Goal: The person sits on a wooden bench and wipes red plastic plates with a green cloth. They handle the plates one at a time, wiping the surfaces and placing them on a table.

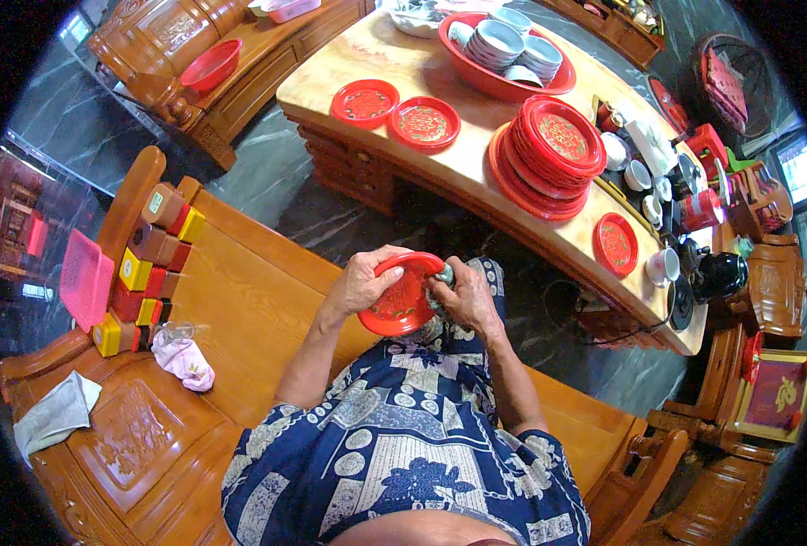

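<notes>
My left hand [371, 281] grips the left rim of a red patterned plate [407, 300], held tilted above my lap. At its right rim, my right hand [465, 293] pinches a greenish cloth [446, 275] against the plate. On the table ahead stands a tall stack of red plates [559, 136]. Two more red plates, one at the left [365, 102] and one beside it [424, 124], lie near the table's left end. Another small red plate [615, 244] lies right of the stack, next to a white cup [663, 266].
A red basin [455, 65] of stacked bowls [500, 42] sits at the table's far side. A wooden bench [260, 273] surrounds me, with stacked boxes [137, 269], a pink basket [84, 280] and a grey cloth [59, 413] at left. A black kettle [721, 276] is at right.
</notes>
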`<state>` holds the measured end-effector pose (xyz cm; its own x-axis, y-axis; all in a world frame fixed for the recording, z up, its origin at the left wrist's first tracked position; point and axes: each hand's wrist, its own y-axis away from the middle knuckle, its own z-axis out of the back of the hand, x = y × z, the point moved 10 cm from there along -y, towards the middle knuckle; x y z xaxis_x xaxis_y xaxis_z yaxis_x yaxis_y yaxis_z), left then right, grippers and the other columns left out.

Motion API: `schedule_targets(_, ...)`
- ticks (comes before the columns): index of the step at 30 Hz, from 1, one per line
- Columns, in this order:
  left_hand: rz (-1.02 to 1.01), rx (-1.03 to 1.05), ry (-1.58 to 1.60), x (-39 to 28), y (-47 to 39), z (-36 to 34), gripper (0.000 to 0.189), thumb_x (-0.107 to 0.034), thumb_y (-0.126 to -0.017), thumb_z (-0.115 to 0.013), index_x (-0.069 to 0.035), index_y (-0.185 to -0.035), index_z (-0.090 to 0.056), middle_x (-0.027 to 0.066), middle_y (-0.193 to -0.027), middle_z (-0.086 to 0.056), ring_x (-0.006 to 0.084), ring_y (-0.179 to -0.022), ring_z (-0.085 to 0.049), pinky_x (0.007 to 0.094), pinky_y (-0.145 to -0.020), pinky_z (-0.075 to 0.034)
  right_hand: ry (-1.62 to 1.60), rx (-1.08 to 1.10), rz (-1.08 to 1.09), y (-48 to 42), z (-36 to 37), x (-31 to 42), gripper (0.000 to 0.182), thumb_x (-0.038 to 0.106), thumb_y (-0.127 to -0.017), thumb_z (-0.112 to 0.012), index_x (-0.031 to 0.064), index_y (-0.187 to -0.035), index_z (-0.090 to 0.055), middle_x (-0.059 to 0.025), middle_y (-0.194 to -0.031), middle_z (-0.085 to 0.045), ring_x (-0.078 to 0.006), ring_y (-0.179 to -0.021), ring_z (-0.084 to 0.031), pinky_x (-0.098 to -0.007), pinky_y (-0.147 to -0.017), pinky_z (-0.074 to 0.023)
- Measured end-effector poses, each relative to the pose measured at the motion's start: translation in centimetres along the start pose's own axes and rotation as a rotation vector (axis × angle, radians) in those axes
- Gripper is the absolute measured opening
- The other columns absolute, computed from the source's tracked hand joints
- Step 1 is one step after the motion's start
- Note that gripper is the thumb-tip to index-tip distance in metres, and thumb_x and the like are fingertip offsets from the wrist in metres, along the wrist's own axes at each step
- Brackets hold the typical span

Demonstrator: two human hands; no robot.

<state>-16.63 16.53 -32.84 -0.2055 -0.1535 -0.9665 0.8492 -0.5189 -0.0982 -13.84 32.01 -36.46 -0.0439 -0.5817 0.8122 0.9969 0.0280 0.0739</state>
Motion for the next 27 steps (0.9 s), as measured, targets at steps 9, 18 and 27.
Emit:
schedule_targets(9,0.407,-0.346,0.382,11.3,-12.1,4.4,0.04,-0.035,-0.093,-0.053,0.004,-0.097,-0.056,0.0154,-0.078,-0.066,0.0211,-0.062,-0.067,0.0313,-0.051,-0.055,-0.5,-0.146,-0.125,1.5,2.4,-4.7,0.021,0.02,-0.083,-0.063,0.0006,-0.091,-0.064,-0.0002,-0.07,-0.058,-0.0091,-0.064,-0.052,-0.0267,-0.058,-0.0432)
schedule_targets(18,0.507,-0.665,0.359,19.6,-23.1,6.5,0.059,-0.031,-0.088,-0.057,0.013,-0.12,-0.034,0.0293,-0.1,-0.058,0.0331,-0.062,-0.066,0.0381,-0.047,-0.057,-0.798,-0.259,-0.244,7.3,3.7,-7.3,0.017,0.009,-0.085,-0.06,0.0014,-0.1,-0.062,0.0024,-0.08,-0.059,-0.0054,-0.069,-0.053,-0.0222,-0.062,-0.045)
schedule_targets(27,0.373,-0.577,0.364,17.5,-20.0,6.4,0.022,-0.005,-0.085,-0.049,0.015,-0.095,-0.053,0.024,-0.076,-0.065,0.0295,-0.055,-0.066,0.0342,-0.042,-0.057,-0.848,-0.293,-0.287,8.0,4.0,-10.5,0.017,0.008,-0.084,-0.06,0.001,-0.099,-0.062,0.0022,-0.081,-0.06,-0.0051,-0.07,-0.052,-0.0215,-0.064,-0.0439)
